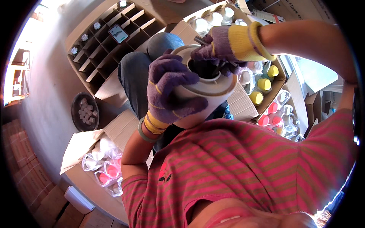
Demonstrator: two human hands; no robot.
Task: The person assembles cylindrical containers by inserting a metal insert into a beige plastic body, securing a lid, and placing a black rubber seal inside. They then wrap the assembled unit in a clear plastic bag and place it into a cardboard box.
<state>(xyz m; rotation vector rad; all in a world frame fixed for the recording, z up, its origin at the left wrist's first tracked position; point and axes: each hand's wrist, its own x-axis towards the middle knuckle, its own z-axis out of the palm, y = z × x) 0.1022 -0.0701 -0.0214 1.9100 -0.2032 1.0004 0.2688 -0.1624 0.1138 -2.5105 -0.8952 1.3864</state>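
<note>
A white round container [215, 93] with a raised rim and a dark round opening sits tilted in my lap, between my jeans-clad legs. My left hand [169, 87], in a purple and yellow knit glove, is wrapped round its near left side and rim. Above the opening, my gloved right hand [222, 45] is closed on a dark tool [199, 40]. One end of it sticks out past the fingers, and another dark piece reaches down at the opening. The exact kind of tool and the inside of the container are hidden by the glove and shadow.
A divided carton [110, 41] with a phone [118, 34] lies ahead left. A dark bowl [74, 110] holds white caps. Open cartons stand around me, with white-capped bottles [215, 18], yellow-capped bottles [264, 84] and bagged red-capped bottles [275, 121]. Another bagged lot [110, 167] lies near left.
</note>
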